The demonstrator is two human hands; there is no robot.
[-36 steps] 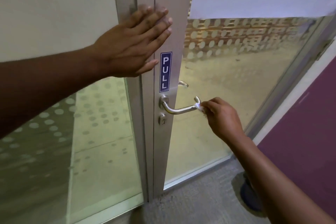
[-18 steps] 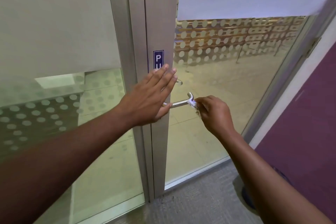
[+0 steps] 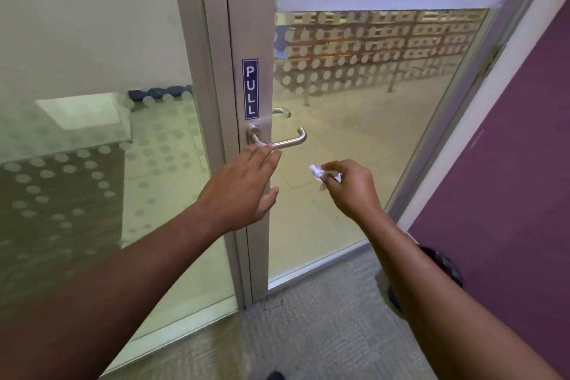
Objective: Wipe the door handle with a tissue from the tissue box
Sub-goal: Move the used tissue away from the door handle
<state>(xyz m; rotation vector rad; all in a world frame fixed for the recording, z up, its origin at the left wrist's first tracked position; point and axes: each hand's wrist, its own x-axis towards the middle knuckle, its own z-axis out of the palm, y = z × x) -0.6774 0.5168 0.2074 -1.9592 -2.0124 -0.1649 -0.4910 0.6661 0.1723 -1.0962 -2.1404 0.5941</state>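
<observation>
A silver lever door handle juts from the metal frame of a glass door, just under a blue PULL sticker. My left hand is flat with fingers spread, its fingertips just below the handle's base, over the door frame. My right hand hangs below and to the right of the handle, apart from it, pinching a small crumpled white tissue. No tissue box is in view.
A fixed glass panel with frosted dots stands left of the door frame. A purple wall runs along the right. Grey carpet covers the floor, with a dark round object by the wall.
My right hand has pulled the tissue off the handle's end, down and to the right. My left hand slid down the frame from above the sticker to below the handle.
</observation>
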